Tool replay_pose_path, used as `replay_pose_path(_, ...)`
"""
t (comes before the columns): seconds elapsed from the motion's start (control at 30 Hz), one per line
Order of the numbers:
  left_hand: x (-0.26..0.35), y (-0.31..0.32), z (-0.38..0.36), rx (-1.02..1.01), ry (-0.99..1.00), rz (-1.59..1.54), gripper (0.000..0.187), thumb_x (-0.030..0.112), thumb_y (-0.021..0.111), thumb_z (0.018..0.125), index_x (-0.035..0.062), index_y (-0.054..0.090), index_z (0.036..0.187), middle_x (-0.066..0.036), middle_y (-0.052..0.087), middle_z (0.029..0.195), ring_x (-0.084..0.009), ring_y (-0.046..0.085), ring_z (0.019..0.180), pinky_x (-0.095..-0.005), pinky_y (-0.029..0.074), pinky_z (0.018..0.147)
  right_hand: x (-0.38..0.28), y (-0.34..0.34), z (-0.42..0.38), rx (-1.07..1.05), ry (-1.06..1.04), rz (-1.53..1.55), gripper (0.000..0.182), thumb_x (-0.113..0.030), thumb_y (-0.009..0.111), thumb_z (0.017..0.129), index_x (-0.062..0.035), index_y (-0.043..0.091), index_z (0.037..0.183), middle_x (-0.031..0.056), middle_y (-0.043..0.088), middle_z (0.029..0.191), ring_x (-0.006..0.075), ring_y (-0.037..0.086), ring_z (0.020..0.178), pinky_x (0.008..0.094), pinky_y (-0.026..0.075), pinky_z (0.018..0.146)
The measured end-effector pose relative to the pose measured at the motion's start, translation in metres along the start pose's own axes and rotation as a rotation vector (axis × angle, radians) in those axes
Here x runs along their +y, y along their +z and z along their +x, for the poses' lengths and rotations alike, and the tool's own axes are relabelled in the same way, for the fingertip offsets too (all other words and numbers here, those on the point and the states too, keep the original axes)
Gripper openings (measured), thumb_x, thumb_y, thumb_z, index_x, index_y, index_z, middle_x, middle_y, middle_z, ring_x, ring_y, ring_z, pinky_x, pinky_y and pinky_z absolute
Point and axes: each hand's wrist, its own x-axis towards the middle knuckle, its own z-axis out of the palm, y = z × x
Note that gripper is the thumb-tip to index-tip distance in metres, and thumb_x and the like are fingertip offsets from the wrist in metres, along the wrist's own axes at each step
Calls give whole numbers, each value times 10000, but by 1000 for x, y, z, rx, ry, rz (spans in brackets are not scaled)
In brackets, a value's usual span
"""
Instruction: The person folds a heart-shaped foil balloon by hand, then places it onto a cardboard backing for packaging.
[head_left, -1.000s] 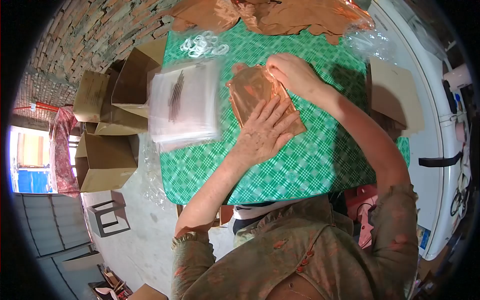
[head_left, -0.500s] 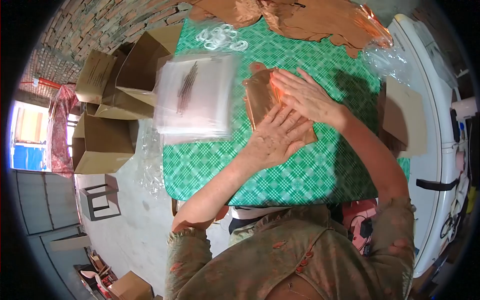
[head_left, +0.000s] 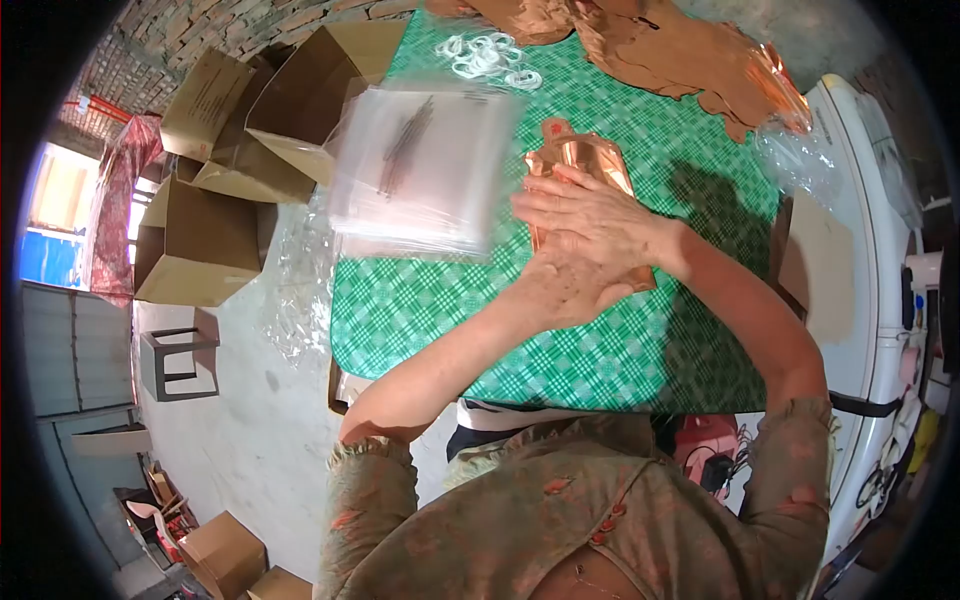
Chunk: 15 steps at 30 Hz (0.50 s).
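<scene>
A shiny copper-coloured foil piece (head_left: 598, 158) lies on the green checked tablecloth (head_left: 420, 310), its rounded tab pointing to the far side. My right hand (head_left: 595, 215) rests flat across its middle, fingers stretched to the left. Partly beneath it, my left hand (head_left: 570, 285) presses on the near part of the foil; its thumb shows, while its fingers are largely hidden under my right hand. Left of the foil is a stack of clear plastic bags (head_left: 425, 170) with a dark marking.
White rings (head_left: 488, 58) lie at the table's far side, with brown-copper sheets (head_left: 670, 50) beyond the foil. Open cardboard boxes (head_left: 215, 235) stand to the left. Clear plastic (head_left: 795, 155) and a white appliance (head_left: 865, 180) are at the right. A stool (head_left: 180, 365) stands on the floor.
The view has shifted slightly. My right hand has moved toward me and left over the foil, now covering my left hand's fingers and leaving the foil's far end visible.
</scene>
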Motion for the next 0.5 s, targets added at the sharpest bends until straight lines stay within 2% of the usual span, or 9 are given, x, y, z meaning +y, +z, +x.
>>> replay_pose_path(0.13,-20,33,5,247,191,140,563,499,485,1098,194,550,1567,-124,523,1597,-326,443,1498,-525,300,1243,17,11,10,115,-20,-82,658,-323,619,1017,-134,464,1627,58,452,1680,308,314,1592,527,180,1345)
replay_pose_path(0.17,-25,40,9,326,258,186,563,497,473,1103,194,543,1572,-130,505,1615,-334,428,1512,-529,287,1256,24,8,15,138,7,-196,664,-327,640,1006,-119,472,1614,72,460,1670,315,331,1581,520,203,1334)
replay_pose_path(0.23,-25,37,11,352,282,241,562,491,449,1112,192,530,1581,-138,466,1644,-348,377,1548,-533,243,1289,36,-2,24,182,61,-424,678,-336,682,985,-89,490,1587,99,476,1651,330,366,1560,506,247,1312)
replay_pose_path(0.33,-28,38,12,384,296,290,563,489,432,1118,187,522,1584,-141,442,1660,-355,317,1585,-533,190,1324,41,-21,18,369,396,-163,566,-283,649,1008,-25,533,1499,167,534,1556,371,443,1484,529,347,1221)
replay_pose_path(0.43,-28,42,12,382,290,287,565,492,429,1118,183,525,1581,-141,435,1666,-357,285,1603,-529,176,1333,36,-36,1,92,708,-158,491,-296,703,988,3,587,1359,192,599,1437,383,534,1365,491,447,1106)
replay_pose_path(0.5,-29,43,13,385,294,275,562,492,432,1118,181,531,1575,-142,432,1669,-361,284,1604,-527,178,1334,39,-29,-8,183,660,-151,453,-389,712,983,6,623,1185,210,649,1283,382,601,1261,482,503,1025)
